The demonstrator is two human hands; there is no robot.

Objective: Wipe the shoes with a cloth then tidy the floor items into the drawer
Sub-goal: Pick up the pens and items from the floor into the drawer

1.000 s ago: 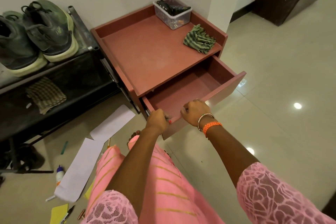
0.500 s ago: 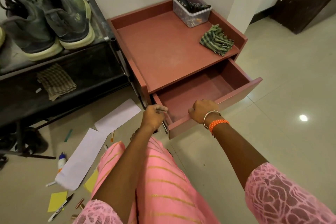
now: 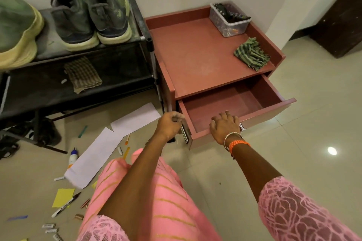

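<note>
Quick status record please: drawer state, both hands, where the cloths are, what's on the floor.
drawer: pulled open, nothing visible inside
right hand: resting on the drawer's front edge
left hand: loosely curled by the drawer's left corner, holding nothing visible
green cloth: on the cabinet top
checked cloth: on the rack's lower shelf
shoes: on the rack's top shelf
floor: white papers, glue bottle, yellow note, marker

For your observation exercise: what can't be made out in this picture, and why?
- Head view: the plastic box holds dark items too small to identify.
- Head view: the drawer front is partly hidden by the right hand.
- Head view: the cap is cut off by the left edge.
</note>
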